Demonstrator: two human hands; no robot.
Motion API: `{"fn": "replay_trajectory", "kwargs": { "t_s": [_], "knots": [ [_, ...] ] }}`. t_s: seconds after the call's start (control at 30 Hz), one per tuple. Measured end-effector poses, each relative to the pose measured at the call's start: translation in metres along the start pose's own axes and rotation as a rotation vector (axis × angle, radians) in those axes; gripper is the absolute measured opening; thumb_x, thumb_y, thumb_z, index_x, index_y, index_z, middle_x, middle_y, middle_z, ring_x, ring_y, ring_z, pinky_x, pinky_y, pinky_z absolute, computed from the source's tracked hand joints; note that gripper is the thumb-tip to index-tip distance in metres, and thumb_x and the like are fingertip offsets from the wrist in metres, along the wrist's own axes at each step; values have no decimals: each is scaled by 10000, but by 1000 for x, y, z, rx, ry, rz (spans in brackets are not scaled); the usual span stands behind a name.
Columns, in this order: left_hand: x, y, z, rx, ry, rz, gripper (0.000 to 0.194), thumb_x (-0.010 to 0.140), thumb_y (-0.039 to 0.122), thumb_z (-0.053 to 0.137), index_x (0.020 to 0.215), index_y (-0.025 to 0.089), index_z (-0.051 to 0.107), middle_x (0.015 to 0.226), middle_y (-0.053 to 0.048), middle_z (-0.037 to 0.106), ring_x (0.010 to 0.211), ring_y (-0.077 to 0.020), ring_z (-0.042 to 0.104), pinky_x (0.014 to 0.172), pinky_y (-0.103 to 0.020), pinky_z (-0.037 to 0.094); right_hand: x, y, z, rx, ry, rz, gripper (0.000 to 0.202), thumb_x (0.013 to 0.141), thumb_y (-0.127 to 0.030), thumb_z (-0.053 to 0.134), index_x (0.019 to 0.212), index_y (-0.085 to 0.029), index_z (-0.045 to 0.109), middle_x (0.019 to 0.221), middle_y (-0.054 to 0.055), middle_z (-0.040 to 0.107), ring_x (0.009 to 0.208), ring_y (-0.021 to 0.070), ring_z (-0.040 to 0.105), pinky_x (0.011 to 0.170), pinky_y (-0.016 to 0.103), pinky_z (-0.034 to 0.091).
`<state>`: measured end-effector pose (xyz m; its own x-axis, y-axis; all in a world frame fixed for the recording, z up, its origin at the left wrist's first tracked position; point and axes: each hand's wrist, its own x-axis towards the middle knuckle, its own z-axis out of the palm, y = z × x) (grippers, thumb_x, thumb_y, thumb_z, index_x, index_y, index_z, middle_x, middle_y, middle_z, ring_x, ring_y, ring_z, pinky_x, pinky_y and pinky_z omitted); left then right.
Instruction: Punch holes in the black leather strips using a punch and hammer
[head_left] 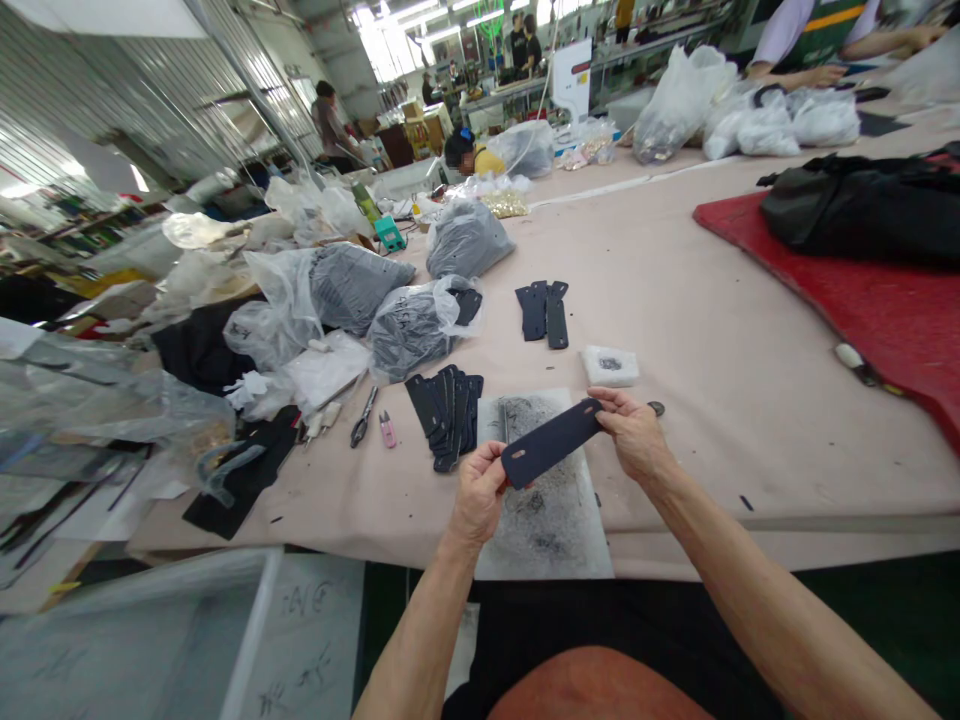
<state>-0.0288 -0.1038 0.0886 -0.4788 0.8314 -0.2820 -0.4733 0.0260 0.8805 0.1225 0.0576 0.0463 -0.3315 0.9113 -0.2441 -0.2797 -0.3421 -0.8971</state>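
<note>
A dark flat strap piece (551, 441) with rounded ends and small slots is held between both my hands above a white, scuffed cutting pad (547, 500). My left hand (478, 490) pinches its lower left end, my right hand (636, 435) grips its upper right end. A fanned stack of the same dark pieces (448, 408) lies just left of the pad. Another small group of such pieces (544, 312) lies farther back on the beige table (712, 380).
Pliers (363, 418) and a small pink clipper (388, 429) lie left of the stack. A white foam block (610, 366) sits behind the pad. Plastic bags of dark parts (412, 325) crowd the left. A red mat (885, 300) with a black bag (862, 205) is right. Other people work far back.
</note>
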Motion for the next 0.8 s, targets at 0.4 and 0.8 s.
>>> {"fn": "replay_trajectory", "kwargs": {
  "t_s": [0.4, 0.8],
  "knots": [
    [5, -5, -4, 46, -8, 5, 281, 667, 341, 812, 744, 141, 630, 613, 1, 611, 496, -96, 549, 500, -200, 450, 5, -5, 2, -12, -3, 15, 398, 529, -175, 697, 925, -195, 665, 772, 8, 721, 715, 166, 650, 726, 307, 490],
    [5, 7, 6, 522, -73, 373, 78, 765, 142, 679, 755, 212, 713, 790, -69, 646, 797, -198, 583, 788, -274, 451, 33, 3, -5, -113, 5, -106, 342, 581, -239, 696, 922, -218, 704, 952, 27, 720, 921, 192, 636, 869, 338, 480]
  ]
}}
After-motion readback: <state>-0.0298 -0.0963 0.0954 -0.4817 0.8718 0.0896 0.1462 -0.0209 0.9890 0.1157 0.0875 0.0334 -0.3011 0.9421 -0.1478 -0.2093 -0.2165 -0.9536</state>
